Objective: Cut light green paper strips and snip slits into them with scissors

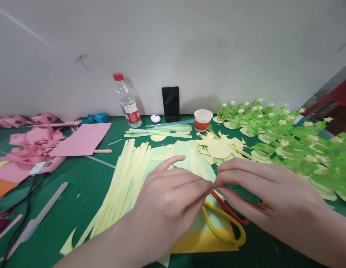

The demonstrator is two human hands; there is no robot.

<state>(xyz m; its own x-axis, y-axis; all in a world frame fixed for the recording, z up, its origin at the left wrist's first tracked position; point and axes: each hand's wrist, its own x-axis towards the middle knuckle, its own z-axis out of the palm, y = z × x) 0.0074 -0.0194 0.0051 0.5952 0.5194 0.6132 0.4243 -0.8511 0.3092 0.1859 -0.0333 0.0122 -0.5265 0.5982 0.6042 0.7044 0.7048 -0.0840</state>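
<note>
My left hand [173, 197] and my right hand [270, 193] meet at the fingertips over the middle of the table. Both are closed in a pinch, and whatever lies between the fingertips is too small or hidden to make out. Under them show the yellow and red handle loops of scissors [240, 236]; I cannot tell whether they rest on the paper or against my left hand. Pale green paper sheets [160, 154] lie below, on top of a yellow sheet [205, 242]. Left of my left hand is a bundle of pale yellow paper strips [121, 178].
Against the wall stand a water bottle [130, 108], a black phone [171, 104] and a paper cup [203, 121]. Star-shaped yellow cutouts [221, 149] lie behind my hands. Green paper plants [290, 137] crowd the right; pink paper [83, 139] and a black cable [27, 208] are left.
</note>
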